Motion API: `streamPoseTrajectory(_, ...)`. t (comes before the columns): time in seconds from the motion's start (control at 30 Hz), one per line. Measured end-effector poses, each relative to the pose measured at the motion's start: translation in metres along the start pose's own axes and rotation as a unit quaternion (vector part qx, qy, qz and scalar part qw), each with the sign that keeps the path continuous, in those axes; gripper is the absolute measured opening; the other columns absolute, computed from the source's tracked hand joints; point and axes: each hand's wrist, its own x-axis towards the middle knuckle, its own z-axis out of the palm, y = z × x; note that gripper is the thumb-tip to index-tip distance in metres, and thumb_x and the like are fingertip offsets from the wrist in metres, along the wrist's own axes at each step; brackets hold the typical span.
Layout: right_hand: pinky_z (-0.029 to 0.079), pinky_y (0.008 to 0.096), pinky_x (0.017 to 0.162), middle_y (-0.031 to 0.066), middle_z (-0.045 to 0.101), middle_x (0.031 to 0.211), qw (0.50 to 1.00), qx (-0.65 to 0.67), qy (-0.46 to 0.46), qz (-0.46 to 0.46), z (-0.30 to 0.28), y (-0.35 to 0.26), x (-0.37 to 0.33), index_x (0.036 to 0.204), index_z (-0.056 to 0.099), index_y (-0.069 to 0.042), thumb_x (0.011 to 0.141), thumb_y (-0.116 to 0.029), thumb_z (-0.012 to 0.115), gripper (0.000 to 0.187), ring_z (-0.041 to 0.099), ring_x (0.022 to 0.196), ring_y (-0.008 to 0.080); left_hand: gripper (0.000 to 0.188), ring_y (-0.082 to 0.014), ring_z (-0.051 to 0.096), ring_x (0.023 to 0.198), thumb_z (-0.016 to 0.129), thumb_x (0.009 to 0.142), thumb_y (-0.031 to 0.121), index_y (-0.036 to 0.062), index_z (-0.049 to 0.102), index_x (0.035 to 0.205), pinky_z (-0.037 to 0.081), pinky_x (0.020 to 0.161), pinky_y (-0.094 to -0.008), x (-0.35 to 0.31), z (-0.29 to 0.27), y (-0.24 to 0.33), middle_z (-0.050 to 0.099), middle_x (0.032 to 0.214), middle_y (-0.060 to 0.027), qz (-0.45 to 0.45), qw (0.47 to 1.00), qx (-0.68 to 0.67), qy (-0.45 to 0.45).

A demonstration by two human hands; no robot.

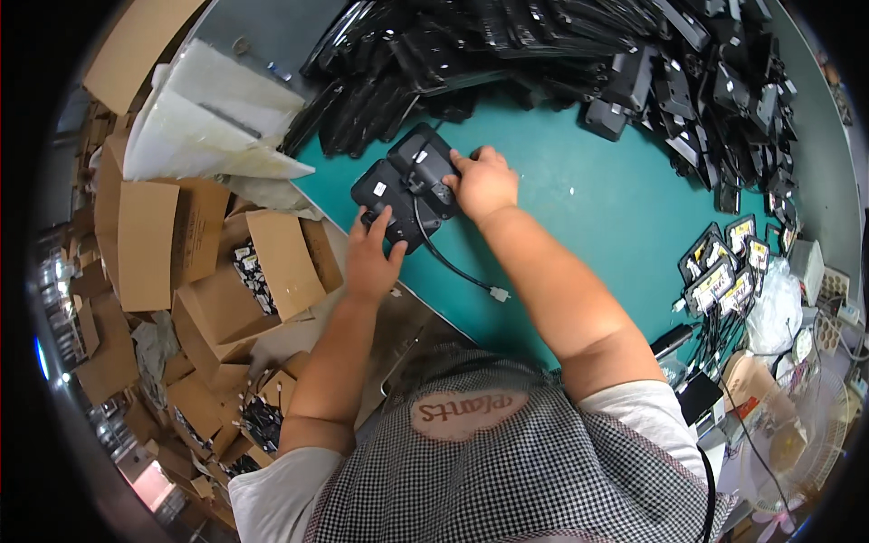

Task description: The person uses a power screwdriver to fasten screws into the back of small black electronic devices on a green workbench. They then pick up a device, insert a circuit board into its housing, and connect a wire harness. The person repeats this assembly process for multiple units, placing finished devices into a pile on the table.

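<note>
Two black rounded plastic housings lie side by side at the left edge of the green work surface, the nearer one (387, 197) and the farther one (421, 156). A white label marks the nearer housing. Between them runs a black cable (446, 262), which ends in a white plug (499, 294) on the mat. My left hand (372, 260) grips the near end of the nearer housing, thumb and fingers spread around its corner. At the right edge of the farther housing, my right hand (487, 187) has its thumb and curled fingers closed on it.
Black bagged parts (398, 68) are heaped along the back of the green mat (579, 226). More black housings (674, 95) pile up at the right, above several labelled units with cables (724, 281). A fan (806, 434) stands at lower right. Open cardboard boxes (149, 244) fill the left side.
</note>
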Motion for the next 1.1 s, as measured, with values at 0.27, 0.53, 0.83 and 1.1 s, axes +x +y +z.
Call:
streamPoseTrajectory(0.27,0.037,0.0480,0.105,0.0173,0.041,0.144,0.993,0.118,0.009,0.010,-0.013,0.020,-0.022,0.134,0.055,-0.021,0.079,-0.033,0.073,0.059,0.043,0.130,0.0341,0.047,-0.0447,0.037,0.132,0.069,0.079,0.018,0.0078,0.059,0.125,0.032,0.108,-0.0514,0.034,-0.010,0.097,0.044,0.140,-0.0228,0.255,0.964,0.042,0.063)
streamPoseTrajectory(0.53,0.049,0.0427,0.091,0.0142,0.066,0.107,0.911,0.115,0.383,0.100,-0.117,0.245,-0.133,0.102,0.068,-0.011,0.077,-0.015,0.066,0.026,0.059,0.103,0.0340,0.040,-0.0424,0.041,0.129,0.067,0.081,0.016,0.0026,0.062,0.118,0.032,0.107,-0.0507,0.009,0.024,0.161,0.048,0.135,-0.0215,0.323,0.946,-0.026,-0.008)
streamPoseTrajectory(0.83,0.029,0.0435,0.114,0.0302,0.021,0.152,0.842,-0.007,0.237,0.485,-0.132,0.377,-0.247,0.151,0.022,-0.007,0.067,-0.041,0.080,0.108,0.023,0.142,0.0431,0.035,-0.0400,0.045,0.126,0.069,0.079,0.014,0.0071,0.064,0.113,0.039,0.104,-0.0477,0.009,0.062,0.238,0.049,0.134,-0.0190,0.374,0.923,-0.038,-0.077)
streamPoseTrajectory(1.1,0.049,0.0399,0.091,0.0156,0.064,0.117,0.859,-0.019,0.449,0.247,-0.207,0.342,-0.318,0.115,0.067,-0.010,0.086,-0.014,0.064,0.028,0.062,0.105,0.0332,0.032,-0.0372,0.049,0.122,0.069,0.080,0.011,0.0067,0.065,0.111,0.041,0.100,-0.0454,0.005,0.051,0.291,0.052,0.133,-0.0178,0.399,0.907,-0.095,-0.100)
